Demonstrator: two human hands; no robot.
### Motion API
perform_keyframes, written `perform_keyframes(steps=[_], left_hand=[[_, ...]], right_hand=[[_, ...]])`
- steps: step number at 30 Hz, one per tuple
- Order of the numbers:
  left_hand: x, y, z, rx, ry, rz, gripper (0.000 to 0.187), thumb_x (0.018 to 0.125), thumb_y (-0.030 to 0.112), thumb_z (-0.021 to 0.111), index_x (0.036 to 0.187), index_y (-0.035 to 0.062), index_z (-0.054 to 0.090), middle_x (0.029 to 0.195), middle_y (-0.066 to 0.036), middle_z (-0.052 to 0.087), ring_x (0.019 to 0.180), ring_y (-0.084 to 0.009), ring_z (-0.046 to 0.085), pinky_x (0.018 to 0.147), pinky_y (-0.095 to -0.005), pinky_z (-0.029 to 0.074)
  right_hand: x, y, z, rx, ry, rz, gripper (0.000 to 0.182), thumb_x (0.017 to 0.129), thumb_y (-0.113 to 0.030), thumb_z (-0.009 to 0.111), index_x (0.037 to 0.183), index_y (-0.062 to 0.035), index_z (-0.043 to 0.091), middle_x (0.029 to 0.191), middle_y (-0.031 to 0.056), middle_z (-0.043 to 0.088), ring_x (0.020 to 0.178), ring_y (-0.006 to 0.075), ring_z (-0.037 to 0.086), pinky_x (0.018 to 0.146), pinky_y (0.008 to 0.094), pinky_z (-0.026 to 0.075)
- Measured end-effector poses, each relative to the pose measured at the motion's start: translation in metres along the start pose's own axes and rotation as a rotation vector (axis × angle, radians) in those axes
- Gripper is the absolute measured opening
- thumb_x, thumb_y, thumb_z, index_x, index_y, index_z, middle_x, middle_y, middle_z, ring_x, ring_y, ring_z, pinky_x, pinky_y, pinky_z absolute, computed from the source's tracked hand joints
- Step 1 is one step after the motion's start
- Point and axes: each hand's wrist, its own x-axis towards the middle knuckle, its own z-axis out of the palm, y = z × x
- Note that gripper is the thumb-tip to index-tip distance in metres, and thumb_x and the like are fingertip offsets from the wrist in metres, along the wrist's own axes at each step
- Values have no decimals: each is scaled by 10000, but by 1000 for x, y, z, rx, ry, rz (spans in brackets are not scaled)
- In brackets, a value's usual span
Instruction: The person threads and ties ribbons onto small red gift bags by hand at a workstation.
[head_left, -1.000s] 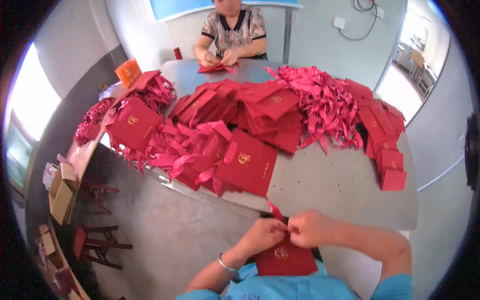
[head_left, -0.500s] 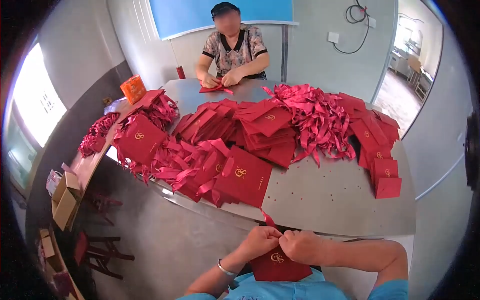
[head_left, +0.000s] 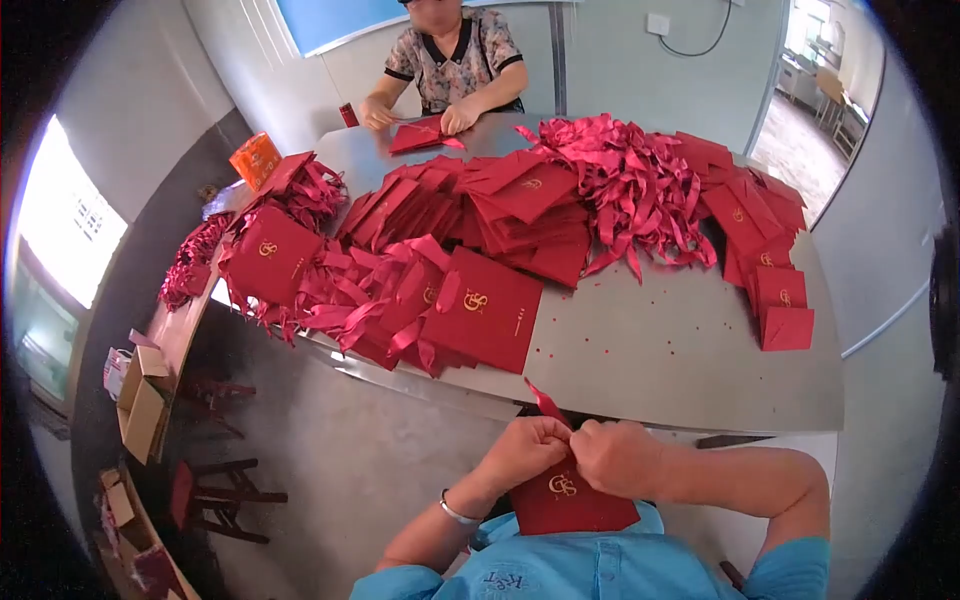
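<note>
Close to my body is a small red paper gift bag (head_left: 572,505) with a gold monogram. My left hand (head_left: 522,450) is closed in a pinch at the bag's top edge, on a red ribbon (head_left: 545,400) whose free end sticks up. Touching it from the other side, my right hand (head_left: 622,458) has its fingers pressed together on the ribbon at the same edge. The fingertips partly hide the spot where ribbon and bag meet. Larger red bags with ribbon handles (head_left: 480,310) lie on the table just beyond my hands.
Stacks of red bags (head_left: 530,195) and a heap of loose ribbons (head_left: 630,190) cover much of the metal table (head_left: 640,370). More bags (head_left: 785,290) line its right side. Across it sits another person (head_left: 455,70) handling a red bag. Stools (head_left: 225,500) stand at left.
The view has tipped downward. My hands stay together at the small bag's top edge, with little change. Across the table, the other person's hands have moved apart on their bag.
</note>
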Motion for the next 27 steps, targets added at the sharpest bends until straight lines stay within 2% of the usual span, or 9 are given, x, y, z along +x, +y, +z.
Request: perform_keyframes(steps=[2, 3, 5, 7, 12, 14, 17, 21, 27], left_hand=[[1, 1, -2, 63, 9, -9, 162, 837, 45, 577, 971, -24, 636, 836, -5, 641, 755, -56, 567, 657, -223, 482], [0, 2, -3, 4, -20, 10, 163, 841, 49, 576, 976, -22, 633, 839, -6, 640, 752, -55, 565, 655, -219, 480], [0, 5, -4, -70, -59, 12, 164, 845, 54, 576, 981, -20, 631, 841, -7, 640, 749, -53, 563, 653, -215, 478], [-4, 8, -7, 21, -70, 103, 159, 810, 37, 542, 931, -8, 635, 698, 4, 600, 659, -42, 536, 565, -223, 446], [-11, 19, -17, -215, -146, -57, 133, 812, 3, 554, 926, -27, 616, 790, 16, 595, 725, -36, 540, 616, -198, 438], [-12, 23, -22, -393, -232, -102, 162, 779, -50, 582, 932, -13, 622, 865, 4, 616, 790, -46, 546, 691, -192, 432], [-13, 26, -27, -386, -246, -104, 181, 738, -66, 613, 909, -8, 620, 863, 4, 615, 801, -48, 546, 713, -190, 426], [-12, 20, -33, -317, -263, -69, 191, 703, -68, 644, 880, -3, 616, 858, 11, 613, 798, -50, 546, 719, -197, 429], [-8, 6, -35, -561, -314, -64, 207, 667, -77, 664, 850, 10, 622, 839, 18, 617, 775, -48, 547, 708, -197, 432]], right_hand=[[1, -18, -7, -345, -158, 39, 127, 724, -143, 563, 767, -24, 568, 719, 110, 560, 601, 224, 598, 526, 347, 509], [1, -16, -6, -336, -163, 39, 127, 724, -143, 563, 767, -24, 568, 719, 110, 560, 601, 224, 598, 526, 347, 509], [2, -5, -9, -135, -110, 85, 147, 747, -143, 578, 812, -13, 563, 706, 105, 548, 621, 235, 598, 546, 341, 514], [2, -4, -15, 17, -32, 170, 89, 742, -102, 597, 795, -35, 570, 713, 97, 551, 630, 234, 595, 538, 348, 500], [-5, -4, -14, 324, 170, 293, 121, 734, -11, 650, 830, -61, 594, 784, 95, 588, 660, 222, 598, 546, 326, 483], [-6, 1, -9, 618, 330, 428, 145, 757, 19, 667, 869, -43, 600, 841, 98, 616, 675, 202, 597, 571, 291, 478], [1, 7, -4, 653, 475, 368, 119, 799, 28, 652, 888, -28, 597, 853, 91, 624, 683, 163, 580, 588, 259, 464], [7, 5, 8, 826, 405, 385, 96, 825, 14, 641, 899, -22, 590, 848, 85, 625, 718, 137, 575, 603, 249, 456], [10, 4, 19, 980, 353, 490, 84, 843, -19, 645, 901, -9, 585, 845, 75, 621, 737, 124, 565, 648, 235, 448]])
